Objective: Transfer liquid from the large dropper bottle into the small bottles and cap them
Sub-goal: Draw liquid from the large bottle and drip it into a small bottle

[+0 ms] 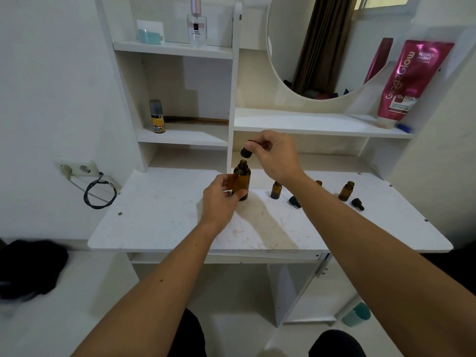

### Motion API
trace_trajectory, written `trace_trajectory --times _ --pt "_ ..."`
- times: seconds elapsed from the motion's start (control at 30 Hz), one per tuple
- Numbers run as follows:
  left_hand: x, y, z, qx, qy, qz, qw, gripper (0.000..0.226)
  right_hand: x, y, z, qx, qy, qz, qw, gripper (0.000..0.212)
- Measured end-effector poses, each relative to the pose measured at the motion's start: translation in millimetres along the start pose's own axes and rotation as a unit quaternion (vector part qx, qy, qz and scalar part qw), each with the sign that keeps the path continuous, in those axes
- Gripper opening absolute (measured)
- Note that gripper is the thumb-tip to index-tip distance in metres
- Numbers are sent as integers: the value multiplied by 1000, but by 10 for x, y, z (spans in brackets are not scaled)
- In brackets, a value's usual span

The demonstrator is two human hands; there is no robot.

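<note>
2 bare forearms reach in from the bottom edge, with no sleeves, watch, rings or bracelets visible on them. The left hand and right hand are ungloved. A few small dark moles dot the left forearm. Below, both knees show in black cloth.

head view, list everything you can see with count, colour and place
large dropper bottle: 1, amber, uncapped, desk centre
dropper cap: 1, black, above large bottle
small bottles: 3, amber, open, desk right
loose caps: 2, black, beside small bottles
desk: 1, white
pink tube: 1, right shelf
spray can: 1, yellow, left shelf
perfume bottle: 1, clear, top shelf
mirror: 1, oval
left hand: holds large bottle
right hand: pinches cap
</note>
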State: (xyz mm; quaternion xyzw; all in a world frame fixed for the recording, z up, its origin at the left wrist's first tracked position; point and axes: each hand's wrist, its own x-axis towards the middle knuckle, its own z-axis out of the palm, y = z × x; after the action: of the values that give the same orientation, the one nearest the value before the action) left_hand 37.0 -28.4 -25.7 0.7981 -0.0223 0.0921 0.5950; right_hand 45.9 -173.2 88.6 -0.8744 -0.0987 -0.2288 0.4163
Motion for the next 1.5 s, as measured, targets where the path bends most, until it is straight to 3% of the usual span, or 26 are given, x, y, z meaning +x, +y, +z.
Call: trace_trajectory --times 0.2,0.5,0.83,0.93,1.13,1.27,1.5 --pt "16 -8 10 13 5 -1 1000 50 -3 15 20 -3 6 8 1000 6" --pt "-23 -3 -3 22 2 8 1000 51 -46 5 -6 13 -9 -5 1000 17" --pt "-120 37 35 61 54 18 997 64 76 -164 -484 25 81 -56 995 19" --pt "-208 57 30 46 83 24 995 53 47 -102 -634 41 108 -39 993 19" --pt "-400 117 186 36 -32 62 997 31 -156 218 -809 -2 106 -21 994 17" --pt "-392 160 346 54 -87 69 992 44 -241 396 -850 6 100 0 995 16" --pt "-286 215 558 70 -95 49 992 62 -242 523 -834 -4 101 0 995 17"
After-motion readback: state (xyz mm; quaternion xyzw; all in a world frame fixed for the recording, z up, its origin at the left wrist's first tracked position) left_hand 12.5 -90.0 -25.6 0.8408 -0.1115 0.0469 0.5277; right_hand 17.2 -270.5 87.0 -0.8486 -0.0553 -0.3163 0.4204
